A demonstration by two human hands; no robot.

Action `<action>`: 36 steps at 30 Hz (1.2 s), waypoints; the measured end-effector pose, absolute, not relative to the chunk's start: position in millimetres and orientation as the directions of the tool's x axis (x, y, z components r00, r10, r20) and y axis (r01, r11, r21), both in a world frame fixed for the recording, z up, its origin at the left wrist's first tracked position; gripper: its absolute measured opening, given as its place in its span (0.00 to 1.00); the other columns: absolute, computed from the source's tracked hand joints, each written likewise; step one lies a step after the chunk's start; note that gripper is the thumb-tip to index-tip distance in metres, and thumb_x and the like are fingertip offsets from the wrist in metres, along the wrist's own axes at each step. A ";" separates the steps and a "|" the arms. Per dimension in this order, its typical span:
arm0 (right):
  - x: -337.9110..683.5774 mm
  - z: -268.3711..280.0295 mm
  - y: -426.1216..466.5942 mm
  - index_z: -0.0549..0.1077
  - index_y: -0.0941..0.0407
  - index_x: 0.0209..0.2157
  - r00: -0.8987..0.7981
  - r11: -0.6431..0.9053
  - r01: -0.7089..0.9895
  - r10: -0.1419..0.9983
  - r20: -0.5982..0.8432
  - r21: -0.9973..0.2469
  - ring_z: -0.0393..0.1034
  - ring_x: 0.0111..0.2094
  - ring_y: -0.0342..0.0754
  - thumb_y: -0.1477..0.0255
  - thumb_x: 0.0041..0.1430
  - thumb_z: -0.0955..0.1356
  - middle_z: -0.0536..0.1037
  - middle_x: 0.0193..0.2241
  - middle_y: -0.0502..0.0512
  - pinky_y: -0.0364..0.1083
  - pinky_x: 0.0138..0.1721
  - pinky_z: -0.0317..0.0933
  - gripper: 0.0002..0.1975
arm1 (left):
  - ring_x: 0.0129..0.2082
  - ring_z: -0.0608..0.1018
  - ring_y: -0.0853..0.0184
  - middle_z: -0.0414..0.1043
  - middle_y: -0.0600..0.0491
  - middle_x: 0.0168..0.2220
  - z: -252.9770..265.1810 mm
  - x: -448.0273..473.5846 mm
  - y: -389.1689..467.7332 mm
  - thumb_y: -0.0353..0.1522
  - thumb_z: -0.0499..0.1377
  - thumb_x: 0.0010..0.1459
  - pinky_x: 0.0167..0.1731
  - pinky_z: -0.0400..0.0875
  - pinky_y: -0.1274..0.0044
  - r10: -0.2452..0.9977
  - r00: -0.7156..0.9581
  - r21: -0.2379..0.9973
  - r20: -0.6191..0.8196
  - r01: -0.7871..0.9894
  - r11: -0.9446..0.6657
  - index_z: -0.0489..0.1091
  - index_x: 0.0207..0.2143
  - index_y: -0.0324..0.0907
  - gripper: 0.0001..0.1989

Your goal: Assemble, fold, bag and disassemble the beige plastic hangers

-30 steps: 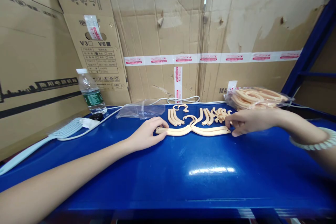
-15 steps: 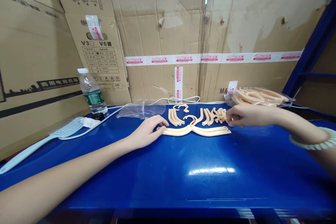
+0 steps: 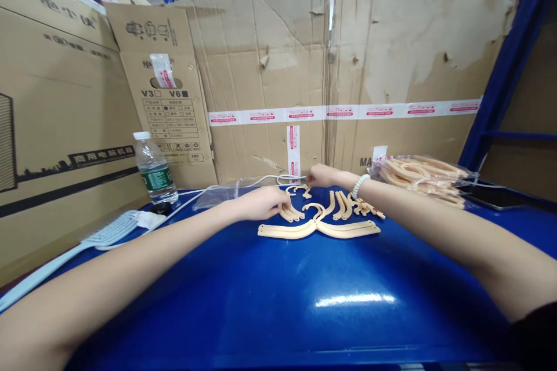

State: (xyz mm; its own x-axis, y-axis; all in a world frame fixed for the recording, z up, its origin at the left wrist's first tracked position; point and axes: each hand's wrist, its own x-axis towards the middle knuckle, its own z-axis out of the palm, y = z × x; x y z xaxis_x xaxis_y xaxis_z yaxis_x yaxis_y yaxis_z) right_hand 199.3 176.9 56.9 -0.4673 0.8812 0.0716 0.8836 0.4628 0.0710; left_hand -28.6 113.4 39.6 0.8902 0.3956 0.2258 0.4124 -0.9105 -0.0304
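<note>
My left hand (image 3: 263, 203) is at the left stack of curved cream plastic hanger arms (image 3: 290, 214), fingers curled over the stack's upper end. My right hand (image 3: 324, 175) reaches across to the back, fingers bent down and closed just above the loose hanger hooks (image 3: 300, 189). Its fingertips are partly hidden, so whether they grip a hook is unclear. In front of both hands lie folding hangers (image 3: 348, 229) with their arms spread and hooks pointing away. Right of the hooks are more hanger arms (image 3: 342, 207) and a pile of small cream connector pieces (image 3: 368, 208).
A clear bag of cream hanger parts (image 3: 422, 177) lies at the right, with a dark phone-like slab (image 3: 496, 198) beside it. At the left are a water bottle (image 3: 155, 171), a light-blue hairbrush (image 3: 108, 229) and a white cable (image 3: 191, 200). Cardboard sheets (image 3: 270, 81) stand behind the blue table (image 3: 278, 301).
My left hand has left the spread hangers for the left arm stack. My right hand has swung left from the connector pile to the hooks. The camera view has tilted up.
</note>
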 end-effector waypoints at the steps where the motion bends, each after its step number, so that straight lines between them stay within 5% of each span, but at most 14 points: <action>1: 196.0 54.1 181.8 0.74 0.60 0.39 -0.463 0.459 0.885 0.884 0.062 0.076 0.72 0.38 0.49 0.67 0.64 0.68 0.76 0.38 0.55 0.51 0.42 0.68 0.10 | 0.39 0.77 0.63 0.76 0.50 0.36 39.3 -28.0 113.7 0.21 0.55 0.54 0.40 0.70 0.74 0.393 0.894 -0.037 0.215 0.410 -0.912 0.74 0.36 0.42 0.12; 10: 183.5 37.2 191.3 0.73 0.60 0.43 -0.433 0.434 0.901 0.893 0.126 0.014 0.71 0.43 0.51 0.67 0.65 0.68 0.74 0.43 0.56 0.52 0.44 0.68 0.10 | 0.38 0.76 0.61 0.75 0.49 0.35 39.8 -30.1 116.3 0.20 0.57 0.52 0.38 0.70 0.73 0.414 0.895 -0.113 0.165 0.434 -0.894 0.72 0.34 0.40 0.10; 19: 190.9 49.8 193.9 0.73 0.61 0.37 -0.315 0.414 0.840 0.899 0.306 -0.351 0.73 0.37 0.48 0.69 0.64 0.69 0.76 0.37 0.53 0.50 0.40 0.70 0.08 | 0.40 0.76 0.60 0.73 0.47 0.38 33.4 -37.1 120.7 0.21 0.56 0.54 0.39 0.69 0.73 0.437 0.887 -0.122 0.146 0.455 -0.882 0.71 0.37 0.38 0.09; 27: 193.3 52.2 164.9 0.73 0.60 0.33 -0.130 0.380 0.446 0.923 0.361 -0.810 0.74 0.27 0.45 0.74 0.55 0.74 0.76 0.26 0.54 0.46 0.32 0.74 0.08 | 0.42 0.75 0.63 0.74 0.49 0.40 28.2 -41.7 121.3 0.20 0.54 0.57 0.40 0.69 0.76 0.385 0.902 -0.016 0.194 0.395 -0.918 0.72 0.37 0.40 0.11; 36: 217.1 43.7 71.9 0.75 0.58 0.29 -0.229 0.245 0.072 0.947 0.223 -0.967 0.76 0.35 0.47 0.74 0.49 0.76 0.80 0.33 0.58 0.44 0.40 0.73 0.07 | 0.33 0.76 0.68 0.72 0.48 0.38 27.3 -45.6 89.3 0.23 0.47 0.62 0.36 0.72 0.76 0.454 0.740 0.200 0.496 0.412 -0.889 0.69 0.40 0.38 0.12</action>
